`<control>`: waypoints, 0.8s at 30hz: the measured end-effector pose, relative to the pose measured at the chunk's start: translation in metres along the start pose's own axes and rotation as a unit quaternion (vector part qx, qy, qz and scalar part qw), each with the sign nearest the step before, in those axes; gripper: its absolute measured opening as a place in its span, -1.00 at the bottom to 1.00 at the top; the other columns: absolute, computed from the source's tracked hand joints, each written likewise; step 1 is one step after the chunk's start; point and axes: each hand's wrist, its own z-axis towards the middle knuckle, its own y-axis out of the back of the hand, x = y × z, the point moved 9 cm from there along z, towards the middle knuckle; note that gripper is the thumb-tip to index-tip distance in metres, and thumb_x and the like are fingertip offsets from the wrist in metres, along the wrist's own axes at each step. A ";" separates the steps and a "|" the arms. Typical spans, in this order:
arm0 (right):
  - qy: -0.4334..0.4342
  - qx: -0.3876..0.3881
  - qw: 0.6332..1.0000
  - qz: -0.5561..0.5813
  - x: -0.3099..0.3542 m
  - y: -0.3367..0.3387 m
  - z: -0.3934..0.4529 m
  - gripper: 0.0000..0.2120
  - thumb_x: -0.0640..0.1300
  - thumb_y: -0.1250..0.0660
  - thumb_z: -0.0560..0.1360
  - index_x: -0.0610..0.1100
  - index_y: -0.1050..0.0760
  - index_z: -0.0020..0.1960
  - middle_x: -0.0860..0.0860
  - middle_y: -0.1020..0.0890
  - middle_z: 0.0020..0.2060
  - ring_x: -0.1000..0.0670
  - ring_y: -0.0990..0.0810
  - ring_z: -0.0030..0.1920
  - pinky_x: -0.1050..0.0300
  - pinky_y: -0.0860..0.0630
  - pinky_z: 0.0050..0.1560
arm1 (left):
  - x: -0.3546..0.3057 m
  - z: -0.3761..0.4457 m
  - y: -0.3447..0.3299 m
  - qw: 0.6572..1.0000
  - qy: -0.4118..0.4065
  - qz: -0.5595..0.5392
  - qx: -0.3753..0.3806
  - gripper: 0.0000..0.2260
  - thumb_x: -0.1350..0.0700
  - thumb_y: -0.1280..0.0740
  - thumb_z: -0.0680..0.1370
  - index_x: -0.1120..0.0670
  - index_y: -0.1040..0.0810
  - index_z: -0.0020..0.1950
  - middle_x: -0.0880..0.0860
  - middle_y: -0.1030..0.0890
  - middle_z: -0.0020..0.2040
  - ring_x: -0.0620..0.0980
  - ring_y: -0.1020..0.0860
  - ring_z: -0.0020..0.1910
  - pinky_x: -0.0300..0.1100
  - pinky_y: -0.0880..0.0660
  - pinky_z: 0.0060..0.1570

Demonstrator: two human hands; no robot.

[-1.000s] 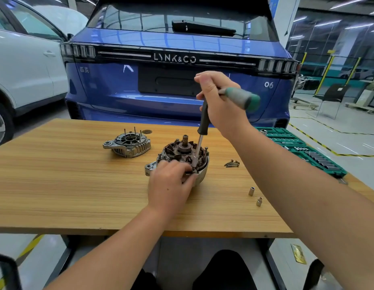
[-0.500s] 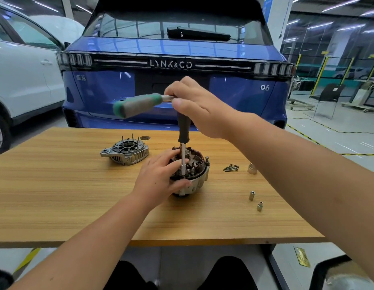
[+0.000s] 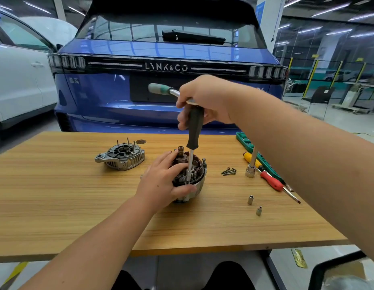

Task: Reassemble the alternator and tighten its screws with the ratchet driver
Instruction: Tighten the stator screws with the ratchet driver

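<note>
While the alternator [image 3: 190, 176] is sitting near the middle of the wooden table [image 3: 56, 206], the person's left hand [image 3: 163, 185] is wrapping around its nine o'clock side, fingers lying over the copper windings and thumb pressing on the housing rim at six o'clock. At twelve o'clock from the alternator, the right hand [image 3: 205, 99] is curling closed around the top of the ratchet driver [image 3: 194, 126], gripping where the dark upright handle meets the ratchet bar. The green-tipped bar is sticking out toward nine o'clock from that fist, and the thin steel shaft is running straight down from the grip, its tip touching the alternator's rim just beside the left thumb. The detached rear cover [image 3: 121, 158] is resting at ten o'clock from the alternator, well apart from both hands. A small pile of screws [image 3: 229, 171] is lying at three o'clock, with an upright socket extension [image 3: 252, 164], a red-handled screwdriver [image 3: 272, 181] and two loose sockets [image 3: 254, 205] farther toward four o'clock. A blue car [image 3: 110, 97] is standing behind the table.
</note>
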 end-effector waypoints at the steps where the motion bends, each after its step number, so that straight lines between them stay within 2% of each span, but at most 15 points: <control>1: -0.021 0.008 0.996 0.091 -0.008 -0.001 -0.001 -0.81 -0.20 -0.20 0.58 -0.21 -0.45 0.16 -0.12 -0.73 -0.24 -0.13 -0.76 -0.15 -0.06 -0.65 -0.02 | 0.000 0.000 0.000 1.000 0.004 -0.004 -0.008 -0.38 -0.32 -0.42 0.46 -0.03 -0.54 0.42 0.06 -0.29 0.58 0.07 -0.17 0.57 0.25 -0.30 0.43; 4: -0.032 0.019 0.944 0.328 -0.030 -0.005 -0.002 -0.85 -0.14 -0.18 0.60 -0.13 -0.43 0.15 -0.02 -0.75 -0.14 -0.05 -0.75 -0.12 -0.21 -0.44 0.24 | -0.002 -0.001 0.000 1.000 0.011 -0.007 -0.024 -0.41 -0.27 -0.46 0.45 0.01 -0.58 0.38 0.08 -0.34 0.55 0.09 -0.21 0.55 0.25 -0.32 0.40; 6: -0.020 0.001 0.897 0.442 -0.042 -0.006 -0.001 -0.85 -0.09 -0.23 0.62 -0.13 -0.51 0.08 0.06 -0.74 -0.15 0.01 -0.74 -0.15 -0.25 -0.33 0.36 | -0.001 0.000 -0.001 1.000 0.018 -0.006 -0.023 -0.42 -0.27 -0.45 0.46 0.01 -0.58 0.37 0.08 -0.34 0.55 0.10 -0.20 0.55 0.25 -0.32 0.39; 8: 0.022 -0.016 0.860 0.509 -0.047 -0.005 -0.003 -0.86 -0.04 -0.27 0.64 -0.07 -0.55 0.00 0.09 -0.73 -0.13 0.05 -0.72 -0.12 -0.23 -0.33 0.38 | 0.000 0.001 -0.001 0.999 0.028 -0.002 -0.019 -0.42 -0.29 -0.44 0.46 0.00 -0.56 0.38 0.06 -0.32 0.55 0.09 -0.19 0.55 0.26 -0.33 0.38; 10: 0.108 -0.017 0.848 0.519 -0.043 -0.004 -0.010 -0.87 -0.04 -0.27 0.66 0.01 -0.50 -0.06 0.04 -0.73 -0.04 0.01 -0.71 -0.06 -0.17 -0.42 0.26 | 0.002 0.002 -0.003 0.999 0.035 0.004 -0.011 -0.41 -0.31 -0.41 0.46 -0.02 -0.55 0.38 0.05 -0.30 0.56 0.08 -0.19 0.54 0.26 -0.34 0.37; 12: 0.203 -0.043 0.875 0.437 -0.032 -0.002 -0.019 -0.89 -0.07 -0.25 0.67 0.02 -0.53 0.00 -0.01 -0.71 0.07 -0.04 -0.69 -0.01 -0.10 -0.51 0.11 | 0.002 0.002 -0.005 0.999 0.038 0.010 -0.003 -0.41 -0.34 -0.38 0.46 -0.03 -0.54 0.38 0.02 -0.29 0.56 0.06 -0.18 0.54 0.25 -0.34 0.37; 14: 0.307 -0.139 0.919 0.205 -0.016 0.002 -0.036 -0.83 -0.13 -0.25 0.67 -0.07 -0.62 0.14 -0.01 -0.68 0.14 -0.02 -0.67 0.10 0.04 -0.56 0.14 | 0.003 0.003 -0.005 0.999 0.042 0.012 -0.001 -0.40 -0.37 -0.35 0.45 -0.05 -0.53 0.36 0.00 -0.29 0.55 0.04 -0.18 0.53 0.25 -0.35 0.36; 15: 0.365 -0.193 0.908 0.072 -0.005 0.003 -0.046 -0.82 -0.19 -0.27 0.66 -0.15 -0.64 0.16 -0.02 -0.66 0.13 0.02 -0.64 0.14 0.12 -0.54 0.20 | 0.003 0.004 -0.005 0.999 0.045 0.013 0.001 -0.40 -0.38 -0.34 0.44 -0.06 -0.53 0.35 0.00 -0.29 0.55 0.03 -0.18 0.52 0.25 -0.35 0.35; 16: 0.417 -0.226 0.880 -0.035 0.005 0.000 -0.055 -0.82 -0.25 -0.29 0.64 -0.23 -0.65 0.14 -0.04 -0.65 0.11 0.03 -0.62 0.14 0.17 -0.52 0.21 | 0.003 0.004 -0.005 0.999 0.048 0.013 0.004 -0.39 -0.40 -0.33 0.43 -0.07 -0.53 0.35 0.00 -0.29 0.55 0.02 -0.18 0.52 0.26 -0.35 0.35; 17: 0.446 -0.239 0.856 -0.107 0.011 -0.006 -0.060 -0.83 -0.31 -0.30 0.62 -0.28 -0.65 0.12 -0.08 -0.65 0.07 0.00 -0.61 0.11 0.15 -0.53 0.19 | 0.003 0.004 -0.005 0.999 0.051 0.014 0.007 -0.37 -0.42 -0.31 0.41 -0.08 -0.52 0.35 0.00 -0.29 0.55 0.01 -0.18 0.52 0.25 -0.35 0.36; 19: 0.447 -0.232 0.843 -0.189 0.015 -0.013 -0.061 -0.82 -0.34 -0.28 0.60 -0.31 -0.63 0.12 -0.12 -0.63 0.02 -0.08 -0.59 0.04 0.00 -0.53 0.08 | 0.003 0.004 -0.005 0.998 0.054 0.015 0.009 -0.34 -0.45 -0.27 0.38 -0.07 -0.53 0.33 0.00 -0.29 0.54 0.00 -0.18 0.51 0.25 -0.35 0.36; 20: 0.437 -0.219 0.844 -0.223 0.016 -0.016 -0.059 -0.80 -0.30 -0.26 0.61 -0.30 -0.60 0.17 -0.12 -0.61 0.03 -0.10 -0.57 0.02 -0.03 -0.52 0.04 | 0.002 0.004 -0.004 0.998 0.054 0.015 0.009 -0.34 -0.44 -0.28 0.38 -0.07 -0.53 0.33 0.00 -0.29 0.54 -0.01 -0.18 0.50 0.24 -0.35 0.36; 24: 0.346 -0.157 0.859 -0.342 0.011 -0.017 -0.045 -0.49 0.11 -0.04 0.64 -0.12 -0.41 0.45 0.07 -0.44 0.11 0.03 -0.43 0.05 0.08 -0.37 0.00 | 0.003 0.005 -0.005 0.997 0.056 0.033 0.036 -0.36 -0.42 -0.34 0.42 -0.10 -0.48 0.38 -0.02 -0.24 0.56 -0.05 -0.13 0.51 0.19 -0.38 0.35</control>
